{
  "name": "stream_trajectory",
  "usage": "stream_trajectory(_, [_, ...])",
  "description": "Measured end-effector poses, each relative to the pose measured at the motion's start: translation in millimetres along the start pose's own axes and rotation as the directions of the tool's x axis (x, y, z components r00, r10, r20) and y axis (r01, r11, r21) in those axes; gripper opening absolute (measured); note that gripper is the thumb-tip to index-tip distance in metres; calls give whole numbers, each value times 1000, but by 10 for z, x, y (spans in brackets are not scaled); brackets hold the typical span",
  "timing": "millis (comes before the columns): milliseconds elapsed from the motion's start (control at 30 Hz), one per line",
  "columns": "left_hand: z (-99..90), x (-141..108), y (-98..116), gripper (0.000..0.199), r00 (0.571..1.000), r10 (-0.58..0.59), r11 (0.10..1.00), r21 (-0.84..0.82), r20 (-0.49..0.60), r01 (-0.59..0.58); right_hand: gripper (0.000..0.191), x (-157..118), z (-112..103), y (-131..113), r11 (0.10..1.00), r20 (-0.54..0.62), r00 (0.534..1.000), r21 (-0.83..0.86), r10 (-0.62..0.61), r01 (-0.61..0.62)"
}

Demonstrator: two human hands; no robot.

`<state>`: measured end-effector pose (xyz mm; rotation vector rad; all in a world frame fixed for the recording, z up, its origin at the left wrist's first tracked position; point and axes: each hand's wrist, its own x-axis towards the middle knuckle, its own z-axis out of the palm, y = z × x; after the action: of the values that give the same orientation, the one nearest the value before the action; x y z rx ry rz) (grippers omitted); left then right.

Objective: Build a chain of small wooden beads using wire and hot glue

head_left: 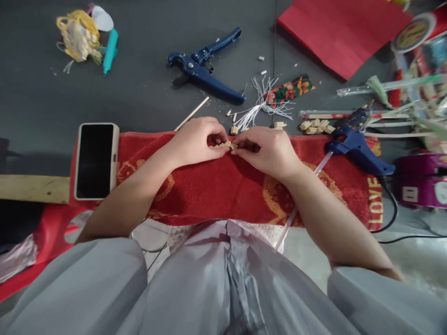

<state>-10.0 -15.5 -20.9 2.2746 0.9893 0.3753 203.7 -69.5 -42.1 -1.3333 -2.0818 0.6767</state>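
Between my fingertips is a strand of small cream-coloured pieces point(229, 145), held just above a red towel point(209, 190). My left hand point(200, 142) pinches its left part, and my right hand point(267, 149) pinches its right end. Both hands are closed and their fingertips almost meet. How the pieces are joined is too small to tell. Past my fingers lie a bundle of white threads point(260, 106) and a few short cream blocks point(234, 130). A thin pale stick point(192, 113) lies behind my left hand.
A phone point(96, 160) rests at the towel's left end. Blue cutters point(206, 70) lie beyond my hands. To the right are a blue glue gun point(361, 146) with a cable, a pile of cream blocks point(316, 125), red paper point(344, 32) and a purple box point(422, 179).
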Motion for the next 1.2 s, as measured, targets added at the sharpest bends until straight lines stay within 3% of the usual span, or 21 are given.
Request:
stream_trajectory(467, [67, -32, 74, 16, 993, -87, 986, 138, -78, 97, 17, -18, -191, -156, 959, 109, 990, -278, 92, -59])
stream_trajectory(633, [76, -21, 74, 16, 988, -108, 984, 131, -109, 122, 14, -45, -307, -171, 932, 29, 993, -350, 115, -98])
stream_trajectory(767, [83, -27, 83, 14, 987, -100, 985, 128, -123, 116, 20, -139, -599, -257, 799, 11, 978, -579, 206, -162])
stream_trajectory(867, [101, -37, 68, 14, 989, -50, 986, 150, -141, 71, 20, -286, -911, -310, 679, -21, 920, -668, 392, -305])
stream_trajectory(933, [116, -38, 49, 14, 988, -14, 982, 185, -152, 43, 9, -428, -1088, -276, 535, -182, 862, -719, 473, -445])
stream_trajectory(1000, [126, -33, 32, 13, 988, 5, 976, 215, -157, 29, 20, -592, -1205, -174, 372, -308, 798, -759, 519, -534])
stream_trajectory(1033, [127, -29, 28, 13, 988, 11, 975, 222, -154, 24, 29, -673, -1241, -106, 336, -305, 797, -786, 521, -519])
stream_trajectory(1100, [123, -19, 29, 15, 989, 22, 974, 227, -144, 11, 38, -809, -1275, 35, 328, -230, 812, -830, 536, -451])
stream_trajectory(1200, [117, -7, 48, 16, 991, 36, 972, 235, -130, -4, 36, -913, -1277, 197, 405, -159, 812, -803, 562, -437])
